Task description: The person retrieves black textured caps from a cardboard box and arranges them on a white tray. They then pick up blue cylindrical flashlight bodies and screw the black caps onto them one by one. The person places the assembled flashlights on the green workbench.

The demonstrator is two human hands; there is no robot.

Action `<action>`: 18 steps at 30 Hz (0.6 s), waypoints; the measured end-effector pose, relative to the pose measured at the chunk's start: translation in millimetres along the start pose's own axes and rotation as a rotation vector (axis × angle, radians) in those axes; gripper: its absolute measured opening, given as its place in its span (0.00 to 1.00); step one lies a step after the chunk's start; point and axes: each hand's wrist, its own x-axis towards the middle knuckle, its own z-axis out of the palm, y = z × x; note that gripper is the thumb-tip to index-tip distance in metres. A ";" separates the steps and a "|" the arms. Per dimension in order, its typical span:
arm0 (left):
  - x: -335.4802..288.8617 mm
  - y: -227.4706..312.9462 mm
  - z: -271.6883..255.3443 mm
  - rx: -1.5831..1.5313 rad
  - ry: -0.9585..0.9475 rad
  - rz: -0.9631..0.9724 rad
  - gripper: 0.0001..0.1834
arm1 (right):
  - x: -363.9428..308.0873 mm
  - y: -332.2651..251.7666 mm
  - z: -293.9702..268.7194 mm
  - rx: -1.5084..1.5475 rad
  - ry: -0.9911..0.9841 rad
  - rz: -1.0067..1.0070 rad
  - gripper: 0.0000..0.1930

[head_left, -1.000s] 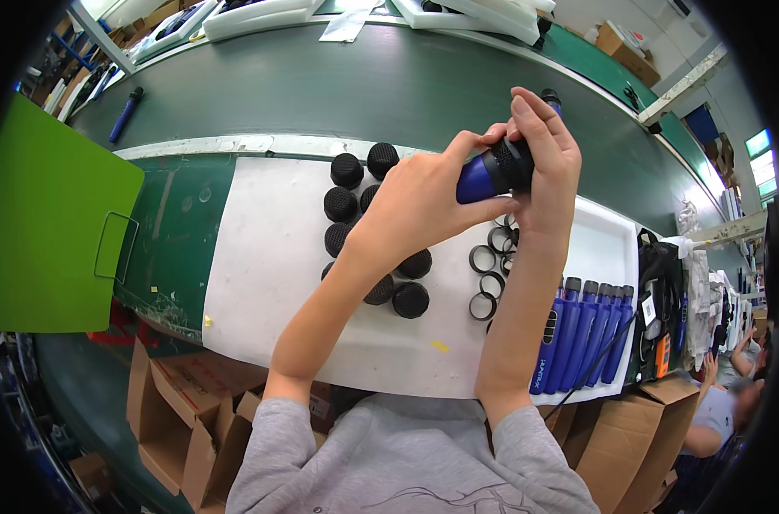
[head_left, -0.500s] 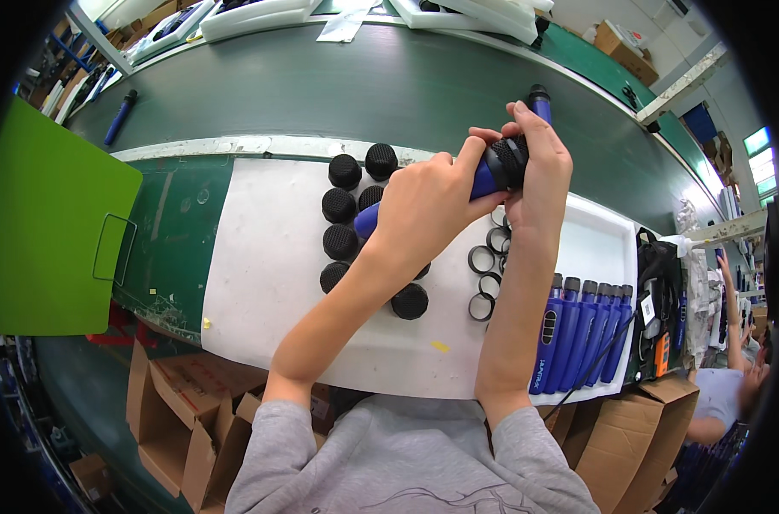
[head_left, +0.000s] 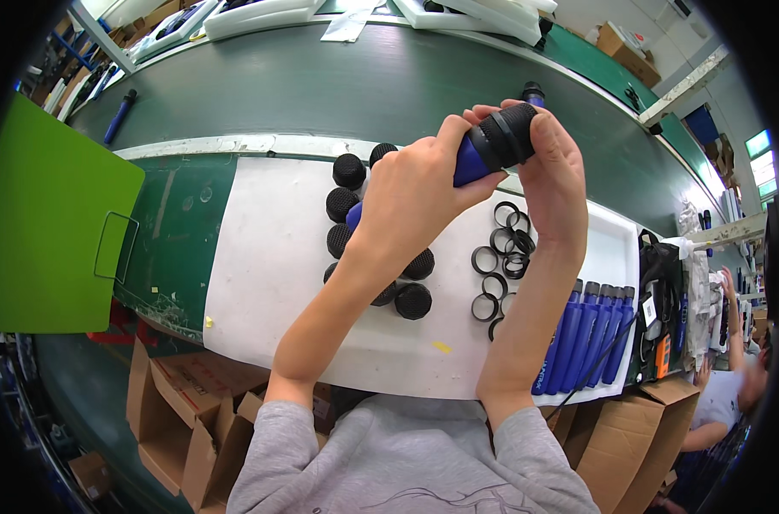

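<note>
Above the worktop's (head_left: 269,257) far edge, the left hand (head_left: 411,193) grips the blue microphone (head_left: 483,152) body while the right hand (head_left: 554,176) pinches its black mesh head.

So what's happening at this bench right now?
A person holds a blue microphone body in the left hand, while the right hand grips its black mesh head. Loose black mesh heads, black plastic rings and a row of blue tubes lie on the white mat below.

Both forearms reach up, left hand (head_left: 411,193) and right hand (head_left: 556,171) seemingly clenched, fingers curled.
</note>
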 end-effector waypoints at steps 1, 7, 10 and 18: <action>-0.5 0.4 -0.6 0.000 0.006 0.011 0.26 | 1.4 3.7 -2.6 -0.034 0.016 0.006 0.29; -2.7 -0.1 2.3 -0.016 0.024 0.060 0.26 | 3.4 6.6 -9.7 0.163 -0.073 -0.017 0.27; -1.7 -1.2 1.1 -0.078 -0.021 0.028 0.26 | 0.0 -2.8 -6.1 0.325 -0.134 -0.117 0.26; -3.0 2.3 1.8 -0.003 -0.011 -0.007 0.27 | 0.4 11.1 -32.2 -0.117 0.008 -0.092 0.30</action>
